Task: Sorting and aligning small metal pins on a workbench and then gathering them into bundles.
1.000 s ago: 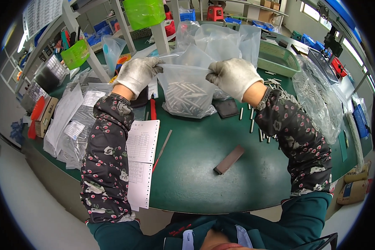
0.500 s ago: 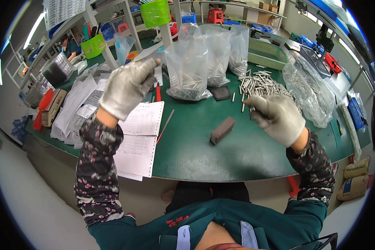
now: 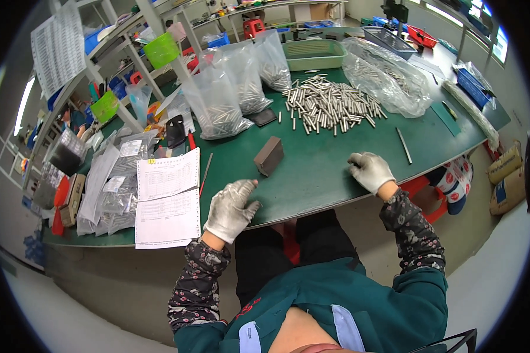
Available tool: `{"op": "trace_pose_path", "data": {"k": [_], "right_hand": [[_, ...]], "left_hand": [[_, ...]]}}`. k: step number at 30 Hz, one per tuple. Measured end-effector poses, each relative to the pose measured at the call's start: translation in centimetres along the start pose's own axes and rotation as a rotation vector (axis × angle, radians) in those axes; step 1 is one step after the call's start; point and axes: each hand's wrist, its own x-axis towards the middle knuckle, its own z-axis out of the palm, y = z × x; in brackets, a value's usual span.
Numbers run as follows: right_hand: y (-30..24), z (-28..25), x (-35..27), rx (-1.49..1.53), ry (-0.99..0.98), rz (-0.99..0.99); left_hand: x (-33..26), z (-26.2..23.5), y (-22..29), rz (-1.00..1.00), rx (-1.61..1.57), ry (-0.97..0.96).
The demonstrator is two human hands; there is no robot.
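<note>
Both my hands wear white gloves with bare fingertips. My left hand (image 3: pixel 232 210) is over the table's front edge, right of the printed sheets (image 3: pixel 168 200). Its fingers and thumb are apart, with nothing visible between them. My right hand (image 3: pixel 371 172) is low over the tabletop near the front edge, fingers curled in; whatever they may hold is hidden. A brown-grey rectangular block (image 3: pixel 269 156) rests between the hands, farther back. Beyond it spreads a heap of short metal pins (image 3: pixel 333 103). A thin metal strip (image 3: pixel 404 146) lies to the right of the heap.
Clear plastic bags of pins (image 3: pixel 218 109) stand at the back, beside a green tray (image 3: pixel 315 56). A plastic bag (image 3: pixel 388 76) lies right of the heap. Bagged parts (image 3: pixel 121 194) and a scale (image 3: pixel 73 197) are at left. A red stool (image 3: pixel 427 197) stands below the right edge.
Both hands have come back toward the front edge; the left dropped from high above the sheets, and the right left the pin heap with its fingers now curled. The view has shifted too.
</note>
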Motion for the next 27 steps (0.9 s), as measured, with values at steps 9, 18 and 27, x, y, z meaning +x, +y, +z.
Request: {"op": "trace_pose_path", "data": {"k": [9, 18, 27], "right_hand": [[-1.3, 0.7, 6.3, -0.121, 0.036, 0.006], [-2.4, 4.7, 12.7, -0.297, -0.114, -0.006], [-2.6, 6.9, 11.9, -0.191, -0.190, -0.075]], "left_hand": [[9.0, 3.2, -0.2, -0.370, 0.186, -0.098], [13.2, 4.4, -8.6, -0.655, 0.114, -0.024], [16.5, 6.7, -1.5, -0.106, 0.159, 0.038]]}}
